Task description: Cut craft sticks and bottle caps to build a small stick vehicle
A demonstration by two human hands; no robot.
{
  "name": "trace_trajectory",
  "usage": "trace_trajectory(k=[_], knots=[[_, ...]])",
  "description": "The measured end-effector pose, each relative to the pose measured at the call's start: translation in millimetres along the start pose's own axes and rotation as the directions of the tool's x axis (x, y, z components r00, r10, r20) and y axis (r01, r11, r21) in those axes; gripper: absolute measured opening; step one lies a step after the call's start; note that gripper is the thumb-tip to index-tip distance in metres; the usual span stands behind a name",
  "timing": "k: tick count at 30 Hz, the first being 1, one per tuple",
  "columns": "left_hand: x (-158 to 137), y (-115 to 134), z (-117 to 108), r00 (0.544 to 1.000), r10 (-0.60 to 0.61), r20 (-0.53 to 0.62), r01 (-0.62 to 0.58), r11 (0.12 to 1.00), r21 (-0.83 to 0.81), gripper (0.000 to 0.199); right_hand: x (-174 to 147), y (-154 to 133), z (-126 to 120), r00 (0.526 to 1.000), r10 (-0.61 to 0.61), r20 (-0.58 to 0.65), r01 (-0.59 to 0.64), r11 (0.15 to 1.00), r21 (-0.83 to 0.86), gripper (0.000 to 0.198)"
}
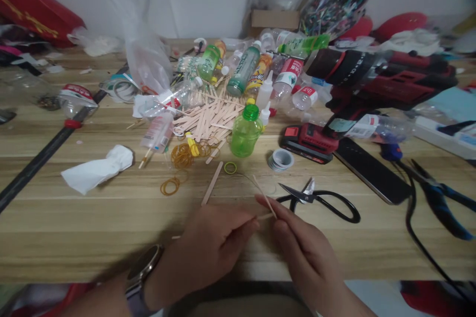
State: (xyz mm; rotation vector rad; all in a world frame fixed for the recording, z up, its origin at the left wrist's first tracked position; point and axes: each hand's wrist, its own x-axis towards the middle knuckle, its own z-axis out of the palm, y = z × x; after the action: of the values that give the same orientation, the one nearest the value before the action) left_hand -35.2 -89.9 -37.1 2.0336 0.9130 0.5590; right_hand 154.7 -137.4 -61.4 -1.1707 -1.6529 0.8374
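Between thumb and fingers, my right hand pinches a wooden craft stick, seen nearly edge-on and tilted. My left hand, with a watch on its wrist, is closed just left of it. A thin pale strip runs from its fingertips to that stick; whether it is wood or a rubber band I cannot tell. One loose craft stick lies beyond the left hand. Black-handled scissors rest beside the right fingers. A green ring and rubber bands lie farther forward.
A craft-stick pile lies mid-table, behind a green bottle and more rubber bands. A red cordless drill stands right, near a phone and pliers. A crumpled tissue and dark bar lie left.
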Motion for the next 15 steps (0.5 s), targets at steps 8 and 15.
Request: trace_trajectory(k=[8, 15], knots=[[4, 4, -8, 0.857, -0.131, 0.498, 0.460, 0.630, -0.625, 0.045, 4, 18, -18, 0.898, 0.041, 0.438, -0.262, 0.849, 0.459, 0.046], [3, -3, 7, 0.678, -0.048, 0.734, 0.706, 0.324, -0.630, 0.051, 23, 24, -34, 0.817, -0.220, 0.533, -0.025, 0.910, 0.414, 0.044]])
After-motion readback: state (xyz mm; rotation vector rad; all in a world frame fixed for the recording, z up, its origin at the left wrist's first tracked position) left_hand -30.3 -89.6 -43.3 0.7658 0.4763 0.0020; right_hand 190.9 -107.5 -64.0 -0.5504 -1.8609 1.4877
